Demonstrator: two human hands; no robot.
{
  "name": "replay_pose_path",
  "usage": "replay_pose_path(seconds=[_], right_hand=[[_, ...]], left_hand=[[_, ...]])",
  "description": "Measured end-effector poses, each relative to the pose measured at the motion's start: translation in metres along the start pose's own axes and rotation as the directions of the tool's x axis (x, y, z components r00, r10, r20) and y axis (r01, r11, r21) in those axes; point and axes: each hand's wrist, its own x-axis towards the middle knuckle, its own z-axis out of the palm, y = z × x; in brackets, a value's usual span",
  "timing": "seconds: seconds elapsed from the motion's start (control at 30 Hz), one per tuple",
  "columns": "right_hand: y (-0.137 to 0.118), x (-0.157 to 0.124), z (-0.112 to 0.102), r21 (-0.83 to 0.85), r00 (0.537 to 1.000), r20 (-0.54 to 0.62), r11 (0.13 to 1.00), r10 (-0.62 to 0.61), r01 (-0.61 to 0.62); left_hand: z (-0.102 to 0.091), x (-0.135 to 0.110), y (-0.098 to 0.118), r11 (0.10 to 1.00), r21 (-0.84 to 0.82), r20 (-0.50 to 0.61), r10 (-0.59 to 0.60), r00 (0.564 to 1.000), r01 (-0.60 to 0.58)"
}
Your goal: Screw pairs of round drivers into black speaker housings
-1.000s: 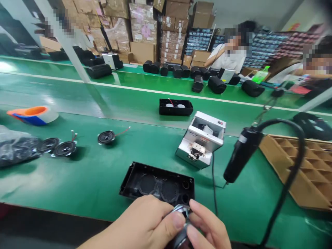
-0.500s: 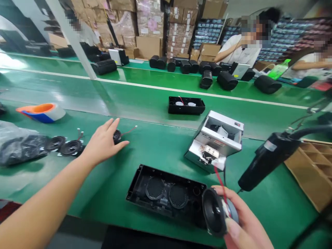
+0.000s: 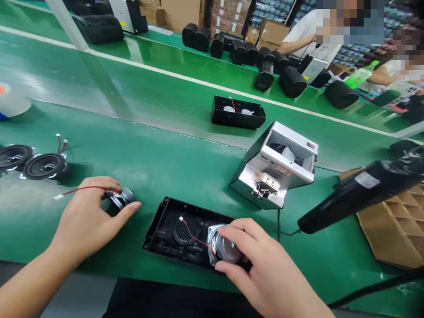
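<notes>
My right hand [image 3: 255,260] grips a round speaker driver [image 3: 228,248], magnet side up, over the right part of an open black speaker housing [image 3: 155,225]. Its red wire and white plug trail across the housing towards the bare left grille [image 3: 186,229]. To the left, my left hand [image 3: 89,212] has its fingers around a second speaker driver [image 3: 124,198], tilted with its magnet facing right. That driver's red wire [image 3: 82,189] hangs over the back of the hand. Two more speaker drivers [image 3: 44,165] lie cone up on the green bench at the far left.
Behind the housing stands a silver screw feeder [image 3: 274,163]. A black electric screwdriver [image 3: 344,198] hangs at the right, before a cardboard divider box [image 3: 391,229]. Another black housing [image 3: 238,112] with drivers sits farther back. Across the bench are several black speakers [image 3: 265,75] and two people.
My right hand has turned its driver magnet up and brought it over the housing. My left hand has closed on the other driver and moved nearer. The view has shifted.
</notes>
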Motion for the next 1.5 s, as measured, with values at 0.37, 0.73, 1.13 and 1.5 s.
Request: replay_pose_path(seconds=[0.37, 0.73, 1.13, 1.5], right_hand=[[0.003, 0.016, -0.009, -0.327, 0.990, 0.133, 0.941, -0.049, 0.090], [-0.005, 0.010, -0.008, -0.560, 0.974, 0.165, 0.798, -0.155, 0.222], [-0.043, 0.082, 0.022, -0.601, 0.938, 0.345, 0.777, 0.041, 0.187], [-0.020, 0.050, 0.001, -0.471, 0.973, 0.230, 0.878, 0.027, 0.087]], left_hand=[[-0.027, -0.028, -0.012, 0.988, -0.080, 0.115, 0.140, 0.984, -0.131], [-0.021, -0.057, 0.001, 0.844, 0.295, -0.156, 0.505, 0.849, -0.447], [-0.010, -0.062, 0.021, 0.928, 0.040, -0.049, 0.371, 0.927, -0.369], [-0.036, -0.056, -0.007, 0.938, -0.025, 0.369, 0.331, 0.868, -0.347]])
